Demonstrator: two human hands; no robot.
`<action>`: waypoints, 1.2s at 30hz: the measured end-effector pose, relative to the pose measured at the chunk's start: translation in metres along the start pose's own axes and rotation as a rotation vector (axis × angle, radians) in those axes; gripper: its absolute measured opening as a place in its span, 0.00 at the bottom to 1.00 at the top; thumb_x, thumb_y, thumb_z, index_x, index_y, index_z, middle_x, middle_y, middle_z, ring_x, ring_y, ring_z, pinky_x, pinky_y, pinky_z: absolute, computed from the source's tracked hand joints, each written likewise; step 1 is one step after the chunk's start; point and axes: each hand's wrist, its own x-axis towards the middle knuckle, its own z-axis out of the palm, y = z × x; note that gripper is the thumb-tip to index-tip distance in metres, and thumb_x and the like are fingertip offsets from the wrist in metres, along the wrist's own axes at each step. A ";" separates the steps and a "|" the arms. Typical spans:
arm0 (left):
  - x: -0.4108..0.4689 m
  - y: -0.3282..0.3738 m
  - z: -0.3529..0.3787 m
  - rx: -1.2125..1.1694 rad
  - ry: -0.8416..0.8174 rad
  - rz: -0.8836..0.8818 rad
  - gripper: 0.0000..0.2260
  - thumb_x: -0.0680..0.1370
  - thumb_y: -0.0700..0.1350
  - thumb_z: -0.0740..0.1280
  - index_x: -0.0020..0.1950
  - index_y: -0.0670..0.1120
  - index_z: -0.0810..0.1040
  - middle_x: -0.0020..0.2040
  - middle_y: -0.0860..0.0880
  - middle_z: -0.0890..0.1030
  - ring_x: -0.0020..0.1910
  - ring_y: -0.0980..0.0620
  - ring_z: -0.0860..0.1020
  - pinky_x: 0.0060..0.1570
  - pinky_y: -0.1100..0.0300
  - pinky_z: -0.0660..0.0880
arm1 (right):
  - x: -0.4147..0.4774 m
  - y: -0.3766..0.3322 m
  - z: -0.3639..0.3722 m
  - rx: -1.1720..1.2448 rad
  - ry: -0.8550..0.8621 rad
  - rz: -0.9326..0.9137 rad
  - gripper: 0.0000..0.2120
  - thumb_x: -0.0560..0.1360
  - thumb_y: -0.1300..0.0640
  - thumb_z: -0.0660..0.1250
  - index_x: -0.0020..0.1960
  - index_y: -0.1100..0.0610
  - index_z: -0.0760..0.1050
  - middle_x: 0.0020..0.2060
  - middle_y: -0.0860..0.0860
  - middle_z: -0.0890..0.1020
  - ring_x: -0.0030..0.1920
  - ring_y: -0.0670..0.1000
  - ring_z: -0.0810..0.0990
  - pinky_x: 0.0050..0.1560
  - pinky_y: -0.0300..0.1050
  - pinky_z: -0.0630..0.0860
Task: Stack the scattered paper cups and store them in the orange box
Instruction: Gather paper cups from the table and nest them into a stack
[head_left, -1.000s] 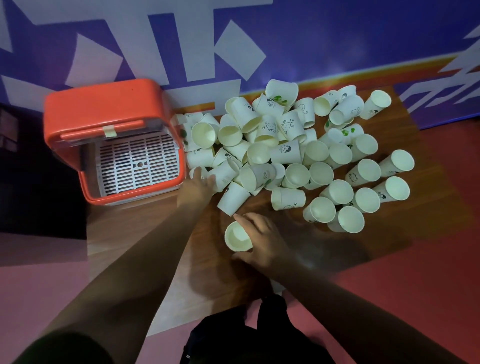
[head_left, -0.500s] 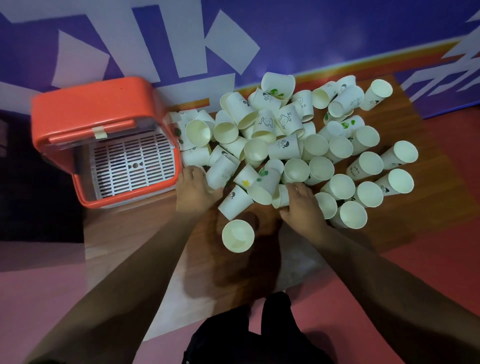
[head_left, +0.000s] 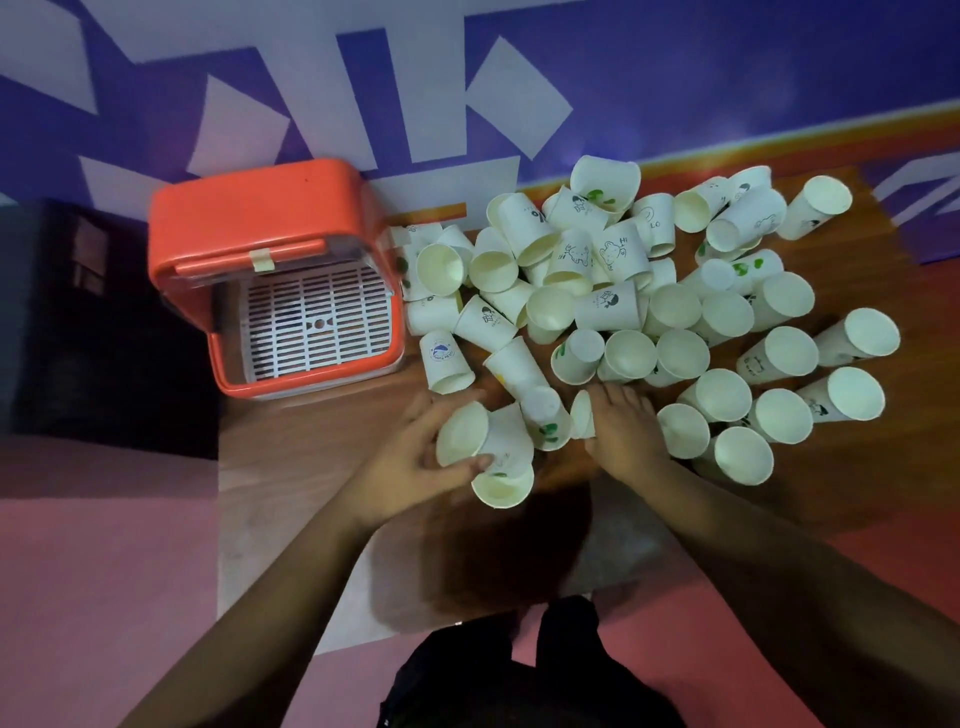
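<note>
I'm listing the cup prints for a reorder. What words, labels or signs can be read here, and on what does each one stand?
"Hi": on the bear cup in the pile.
"LO": on the neighbouring cup; any earlier letters are hidden.
Blue-logo cup beside the orange box: the lettering is too small to read.
Wall: big white cropped shapes, one like "K".
Elsewhere: drawings only, nothing legible.

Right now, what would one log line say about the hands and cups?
left hand: grips paper cup | right hand: grips another cup at pile edge | orange box: open, no cups inside | pile: scattered, unstacked
</note>
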 end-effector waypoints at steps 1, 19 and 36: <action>-0.002 -0.001 0.003 0.048 -0.006 0.020 0.29 0.73 0.54 0.77 0.72 0.57 0.73 0.58 0.56 0.70 0.63 0.56 0.72 0.65 0.64 0.70 | 0.000 0.000 -0.004 0.013 -0.008 0.009 0.32 0.64 0.53 0.75 0.65 0.58 0.70 0.58 0.55 0.76 0.60 0.59 0.74 0.59 0.54 0.71; 0.009 -0.050 0.067 0.280 0.003 0.013 0.42 0.66 0.57 0.81 0.76 0.52 0.65 0.68 0.52 0.64 0.71 0.50 0.63 0.72 0.51 0.66 | -0.042 -0.027 -0.075 0.902 0.141 0.139 0.38 0.64 0.45 0.74 0.70 0.51 0.64 0.64 0.50 0.73 0.64 0.51 0.73 0.64 0.51 0.73; 0.044 -0.093 0.014 0.307 0.203 -0.303 0.26 0.75 0.51 0.74 0.70 0.45 0.73 0.64 0.45 0.76 0.64 0.45 0.74 0.63 0.52 0.72 | -0.091 -0.090 -0.044 0.595 0.005 -0.190 0.38 0.69 0.50 0.77 0.72 0.48 0.61 0.69 0.48 0.69 0.68 0.49 0.67 0.68 0.45 0.70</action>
